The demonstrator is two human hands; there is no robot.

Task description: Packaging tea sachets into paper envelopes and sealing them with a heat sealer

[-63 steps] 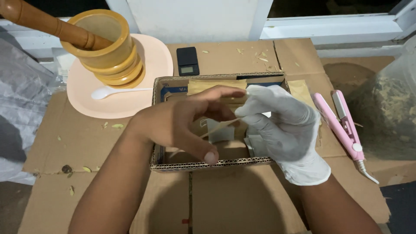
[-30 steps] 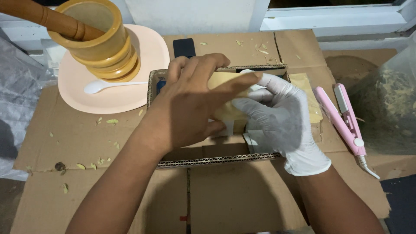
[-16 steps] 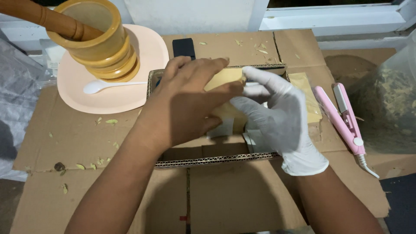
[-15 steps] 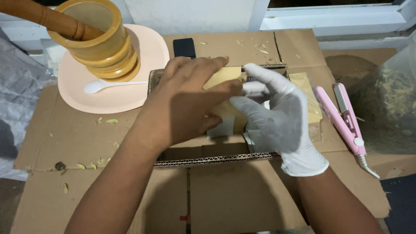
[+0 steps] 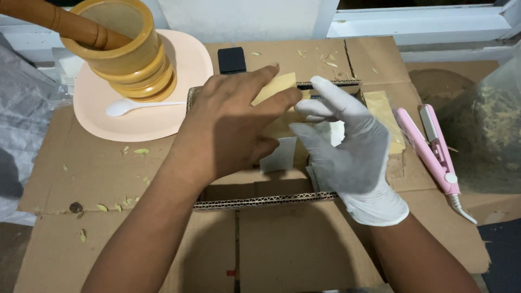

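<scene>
Over the shallow cardboard tray point(image 5: 255, 202) at the middle of the bench, both hands meet. Bare left hand point(image 5: 230, 127) lies flat and spread, fingers stretched toward the tray's far wall, with a small tan sachet point(image 5: 275, 87) pinched between its fingertips. Gloved right hand point(image 5: 347, 146), just right of it over the tray, is half open, thumb and forefinger touching the sachet's right edge; the other fingers fan upward. Under the hands, inside the tray, a white paper square point(image 5: 280, 155) lies flat, partly covered by the left fingers. Right of the tray, a second tan sachet point(image 5: 383, 111) rests on the cardboard sheet point(image 5: 293, 249). Further right of the tray lies a pink sealer point(image 5: 431, 146), and beyond it a clear bag point(image 5: 488, 135) of dried herb. Left and beyond the tray sits a pink plate point(image 5: 135, 122) carrying a wooden mortar point(image 5: 127, 51) with its pestle point(image 5: 59, 21) leaning in, and a white spoon point(image 5: 138, 106). Just beyond the tray's far wall, a small black scale point(image 5: 232, 59).
</scene>
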